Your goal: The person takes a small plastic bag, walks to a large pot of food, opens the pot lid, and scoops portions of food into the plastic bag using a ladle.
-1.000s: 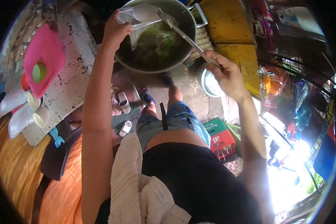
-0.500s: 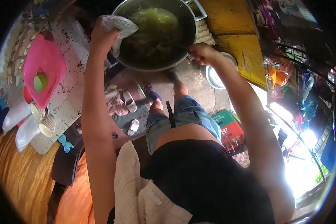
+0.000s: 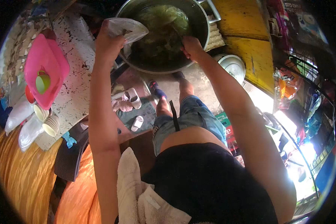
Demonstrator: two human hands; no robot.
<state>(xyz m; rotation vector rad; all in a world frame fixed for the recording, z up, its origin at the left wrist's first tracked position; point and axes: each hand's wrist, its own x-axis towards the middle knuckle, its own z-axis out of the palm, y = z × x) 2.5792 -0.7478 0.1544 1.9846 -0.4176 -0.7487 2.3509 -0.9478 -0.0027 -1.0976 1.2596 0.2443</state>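
Observation:
A large metal pot point(image 3: 204, 44) holds greenish-yellow broth with pale pieces in it. My left hand point(image 3: 110, 46) is closed on the rim of a clear plastic bag point(image 3: 132, 30), whose mouth gapes over the pot's left side. My right hand point(image 3: 192, 48) grips the thin dark handle of a ladle point(image 3: 176, 31) over the right part of the pot. The ladle's far end reaches into the broth and is hard to make out.
On the speckled table point(image 3: 76, 56) at left are a pink basin point(image 3: 56, 74) with a green cup point(image 3: 43, 83), and stacked paper cups point(image 3: 51, 125). A metal lid point(image 3: 233, 67), a yellow cabinet point(image 3: 246, 48) and a red-green crate point(image 3: 231, 138) stand at right. Slippers point(image 3: 133, 98) lie on the floor.
My right hand has moved inward over the pot with the ladle, which now tilts upward to the left. The bag's mouth looks wider. The whole view has shifted slightly.

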